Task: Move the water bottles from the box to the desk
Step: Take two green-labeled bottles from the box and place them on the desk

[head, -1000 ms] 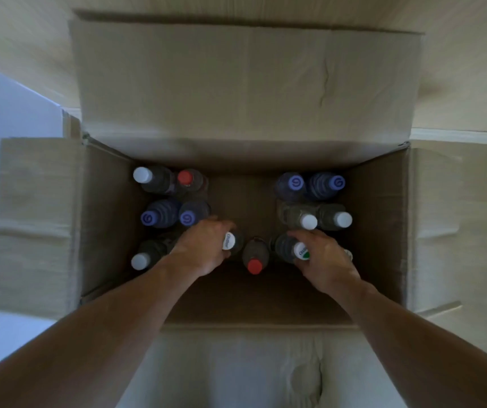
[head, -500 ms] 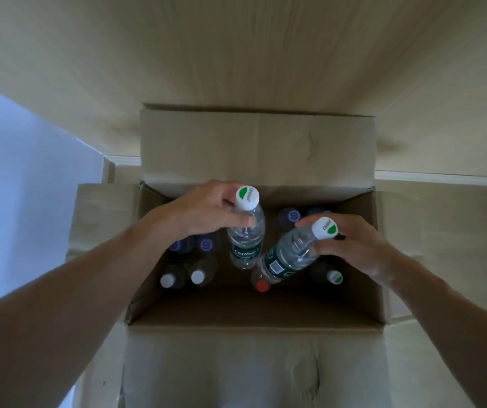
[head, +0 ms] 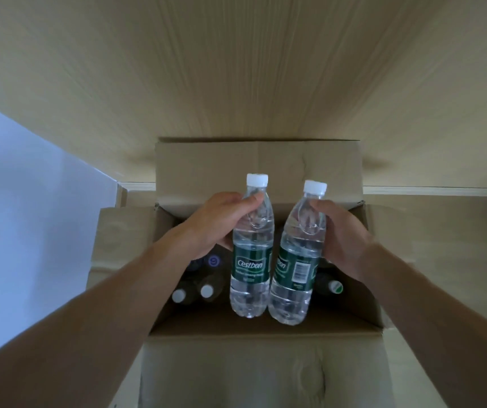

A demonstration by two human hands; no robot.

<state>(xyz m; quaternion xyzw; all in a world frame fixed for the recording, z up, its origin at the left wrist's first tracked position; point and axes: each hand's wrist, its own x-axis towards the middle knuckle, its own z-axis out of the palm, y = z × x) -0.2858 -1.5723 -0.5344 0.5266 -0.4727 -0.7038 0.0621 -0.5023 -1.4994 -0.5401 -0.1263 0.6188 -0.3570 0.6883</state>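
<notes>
We grip one bottle [head: 252, 245] in our left hand [head: 220, 222] and another [head: 296, 257] in our right hand [head: 340, 234], both only at the neck, so either may slip into the box [head: 265, 325].

Two held bottles [head: 251, 251] and both forearms cover most of the box [head: 265, 322] interior. Only caps of the remaining bottles [head: 207, 290] show; bodies dark, labels unreadable. Right bottle [head: 296, 260] label partly turned away, small print illegible. Both arms cut off by bottom edge. Box's near flap cropped.
</notes>
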